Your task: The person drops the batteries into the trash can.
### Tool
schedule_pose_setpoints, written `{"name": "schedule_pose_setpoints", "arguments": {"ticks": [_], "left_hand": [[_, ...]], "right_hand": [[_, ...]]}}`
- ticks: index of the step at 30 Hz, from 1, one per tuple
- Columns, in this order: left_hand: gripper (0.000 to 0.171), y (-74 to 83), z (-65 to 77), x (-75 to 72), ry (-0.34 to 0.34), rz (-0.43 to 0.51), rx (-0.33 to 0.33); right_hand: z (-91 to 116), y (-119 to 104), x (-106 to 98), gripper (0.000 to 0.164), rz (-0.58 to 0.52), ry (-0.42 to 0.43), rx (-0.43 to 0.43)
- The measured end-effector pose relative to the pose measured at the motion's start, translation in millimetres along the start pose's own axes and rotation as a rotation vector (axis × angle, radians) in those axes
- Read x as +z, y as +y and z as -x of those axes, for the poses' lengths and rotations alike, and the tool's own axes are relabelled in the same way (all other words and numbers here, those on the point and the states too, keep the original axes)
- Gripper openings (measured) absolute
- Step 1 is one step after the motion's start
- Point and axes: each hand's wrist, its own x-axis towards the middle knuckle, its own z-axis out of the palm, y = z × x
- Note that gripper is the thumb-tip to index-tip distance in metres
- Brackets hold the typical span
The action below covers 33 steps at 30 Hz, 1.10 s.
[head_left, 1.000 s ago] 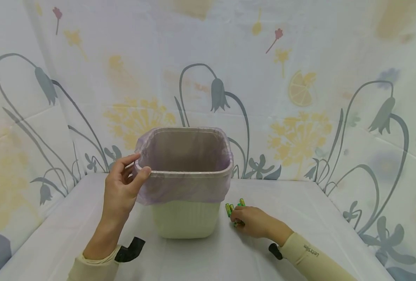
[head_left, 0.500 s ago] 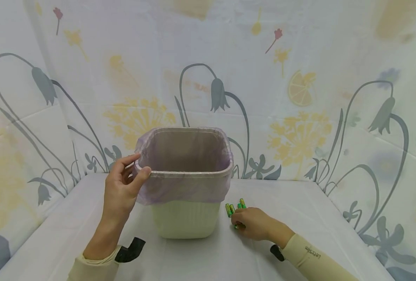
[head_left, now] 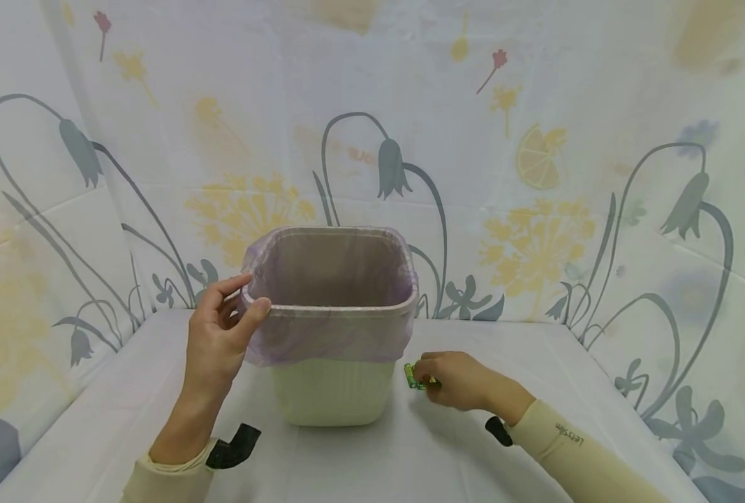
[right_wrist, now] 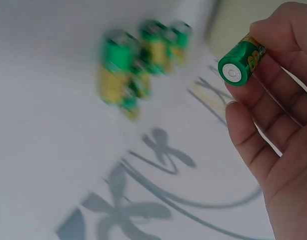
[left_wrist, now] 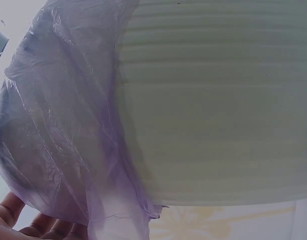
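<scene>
My left hand (head_left: 217,342) grips the near left corner of a pale green trash bin (head_left: 334,395), thumb on the front of the rim and fingers at the side. A thin purple bin liner (head_left: 334,339) is folded down over the rim; its loose edge shows in the left wrist view. Right of the bin, my right hand (head_left: 463,383) pinches a green and gold battery (right_wrist: 241,62) between thumb and fingers, its flat white end facing the wrist camera. Several more batteries (right_wrist: 116,65) lie grouped on the table, partly hidden behind this hand in the head view.
A white cloth (head_left: 510,433) covers the table. Behind it hangs a flower-patterned curtain (head_left: 372,91), with more of the same fabric at both sides. Black straps (head_left: 234,447) sit at the wrists, by the cream sleeves.
My right hand has risen and moved slightly away from me with the battery pinched in it, covering more of the group. The left hand and the bin have stayed put.
</scene>
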Motion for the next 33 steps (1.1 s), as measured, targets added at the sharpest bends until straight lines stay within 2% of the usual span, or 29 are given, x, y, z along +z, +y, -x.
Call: {"name": "schedule_pose_setpoints", "arguments": {"ticks": [6,11,17,21,25,33], "left_hand": [[0.044,-0.2,-0.3,0.4,-0.005,0.005,-0.001],[0.044,-0.4,-0.6,0.4,-0.003,0.013,0.001],[0.044,-0.6,-0.7,0.8,0.003,0.029,0.003],[0.044,-0.9,-0.5,0.9,0.006,0.025,-0.004],[0.044,-0.7,-1.2,0.4,0.009,0.013,0.0],[0.043,-0.3,-1.5,-0.5,0.004,0.016,-0.008]], "right_hand": [[-19,-5,-67,0.025,0.038,0.047,0.0],[-37,-8,-126,0.02,0.054,0.121,-0.069],[-58,-13,-176,0.018,0.083,0.16,-0.115],[-68,-19,-195,0.016,0.084,0.164,-0.113],[-81,-28,-204,0.014,0.104,0.155,-0.098],[-114,-51,-195,0.014,0.065,0.088,-0.117]]}}
